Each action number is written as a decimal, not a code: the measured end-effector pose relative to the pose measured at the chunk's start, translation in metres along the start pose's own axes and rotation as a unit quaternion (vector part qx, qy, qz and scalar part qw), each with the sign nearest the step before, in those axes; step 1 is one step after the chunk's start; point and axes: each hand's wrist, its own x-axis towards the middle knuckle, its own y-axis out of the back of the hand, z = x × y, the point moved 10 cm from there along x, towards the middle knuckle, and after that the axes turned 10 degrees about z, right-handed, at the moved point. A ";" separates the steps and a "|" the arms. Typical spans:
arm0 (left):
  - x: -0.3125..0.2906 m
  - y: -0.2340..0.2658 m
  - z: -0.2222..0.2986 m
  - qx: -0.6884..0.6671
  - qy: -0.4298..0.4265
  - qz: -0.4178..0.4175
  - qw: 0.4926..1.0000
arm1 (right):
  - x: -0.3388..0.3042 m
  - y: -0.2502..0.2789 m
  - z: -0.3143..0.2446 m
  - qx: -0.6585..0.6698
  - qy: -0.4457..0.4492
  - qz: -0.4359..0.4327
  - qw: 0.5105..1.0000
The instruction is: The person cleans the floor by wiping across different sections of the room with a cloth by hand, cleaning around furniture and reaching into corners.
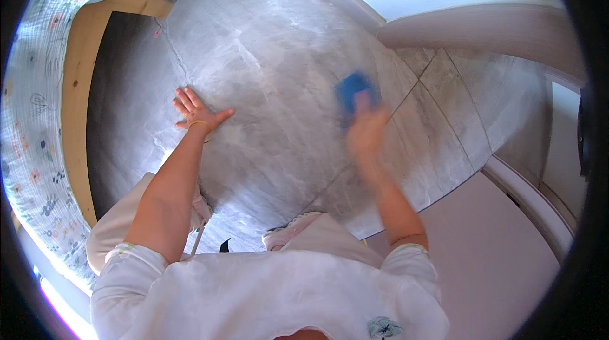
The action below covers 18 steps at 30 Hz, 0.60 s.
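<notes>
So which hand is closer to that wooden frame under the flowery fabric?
The left hand. It is spread flat on the marbled grey floor, right of the wooden frame; the right hand is farther right, holding a blue sponge or cloth.

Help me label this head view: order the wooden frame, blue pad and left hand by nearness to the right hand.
1. Blue pad, in right hand
2. Left hand, fingers spread, to the left
3. Wooden frame, far left
</notes>
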 end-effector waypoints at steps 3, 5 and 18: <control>-0.003 -0.010 0.020 0.010 -0.011 -0.006 1.000 | -0.095 -0.085 -0.076 -0.002 0.374 -0.034 0.927; -0.005 -0.012 0.026 0.012 -0.011 -0.003 1.000 | -0.131 -0.103 -0.122 -0.035 0.573 0.081 0.815; -0.006 -0.004 0.008 0.013 -0.013 -0.012 1.000 | 0.145 0.126 0.047 -0.139 0.093 0.348 0.923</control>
